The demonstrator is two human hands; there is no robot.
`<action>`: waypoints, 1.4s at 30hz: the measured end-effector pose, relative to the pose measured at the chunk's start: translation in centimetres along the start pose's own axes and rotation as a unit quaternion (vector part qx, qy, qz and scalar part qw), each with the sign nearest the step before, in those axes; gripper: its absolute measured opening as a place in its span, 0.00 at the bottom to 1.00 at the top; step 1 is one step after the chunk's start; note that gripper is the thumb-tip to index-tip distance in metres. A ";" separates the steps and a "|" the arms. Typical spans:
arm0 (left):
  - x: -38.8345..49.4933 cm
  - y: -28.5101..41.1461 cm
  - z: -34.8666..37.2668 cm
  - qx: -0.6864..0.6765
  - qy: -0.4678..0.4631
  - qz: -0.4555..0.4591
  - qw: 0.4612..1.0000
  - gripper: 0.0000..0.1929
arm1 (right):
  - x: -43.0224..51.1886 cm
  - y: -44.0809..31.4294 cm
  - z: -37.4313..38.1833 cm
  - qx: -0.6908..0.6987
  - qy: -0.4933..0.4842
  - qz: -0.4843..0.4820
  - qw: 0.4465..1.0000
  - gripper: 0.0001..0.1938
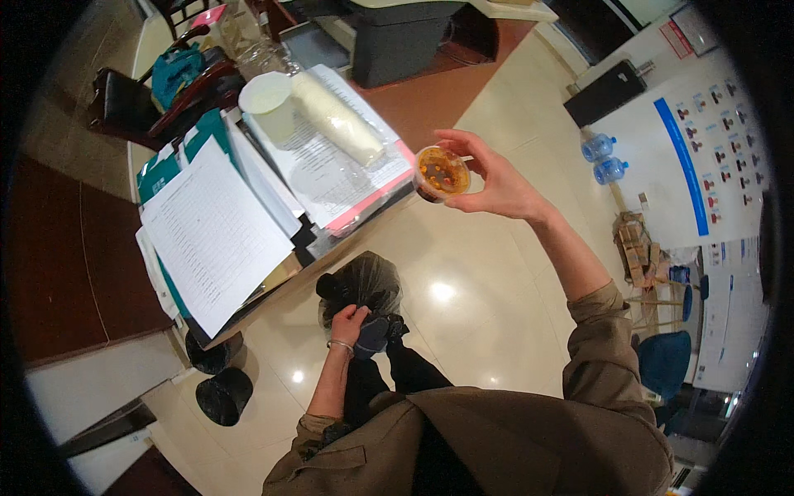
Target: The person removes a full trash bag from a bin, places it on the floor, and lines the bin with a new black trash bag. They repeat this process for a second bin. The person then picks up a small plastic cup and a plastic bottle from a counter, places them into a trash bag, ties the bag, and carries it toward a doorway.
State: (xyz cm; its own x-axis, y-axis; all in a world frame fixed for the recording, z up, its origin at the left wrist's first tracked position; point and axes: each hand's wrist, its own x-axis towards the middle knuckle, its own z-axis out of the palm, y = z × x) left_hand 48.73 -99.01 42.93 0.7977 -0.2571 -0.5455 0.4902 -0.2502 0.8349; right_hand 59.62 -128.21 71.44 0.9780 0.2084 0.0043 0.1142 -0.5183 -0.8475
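My right hand (pixel 496 183) grips a small clear plastic cup (pixel 441 175) by its side, thumb and fingers around the rim. Dark reddish-brown liquid with orange oil and bits fills part of it, and no lid is on it. The cup is held up beside the right corner of the paper-laden counter. Lower down, near my feet, my left hand (pixel 348 325) pinches the edge of a thin, see-through black plastic bag (pixel 371 279). The bag hangs above the tiled floor; what it contains is hard to make out.
On the counter lie a printed sheet (pixel 214 239), green folders (pixel 158 170), a pale plastic tub (pixel 270 102) and a wrapped cream-coloured roll (pixel 338 118). Two black bins (pixel 224 395) stand below left. Blue water bottles (pixel 598 147) and stacked boxes (pixel 634 245) line the right wall.
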 end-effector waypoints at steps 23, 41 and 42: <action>-3.5 21.0 14.6 -0.255 -0.414 0.059 0.872 0.37 | -19.4 -0.5 -12.2 0.001 0.109 0.081 0.991 0.43; -4.7 26.0 21.9 -0.092 -0.537 0.102 0.832 0.50 | -26.6 7.6 -9.2 -0.034 0.139 0.150 0.978 0.36; -4.6 25.9 21.9 -0.083 -0.545 0.104 0.828 0.50 | -26.7 8.2 -8.3 0.024 0.137 0.186 0.973 0.34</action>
State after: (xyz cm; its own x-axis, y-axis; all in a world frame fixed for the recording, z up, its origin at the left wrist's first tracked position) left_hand 50.05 -124.73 65.48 0.1239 -0.9908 -0.0552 0.4956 0.0136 0.8684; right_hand 35.92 -144.93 68.75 0.9606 -0.2188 -0.1715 -0.2584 -0.4754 -0.8410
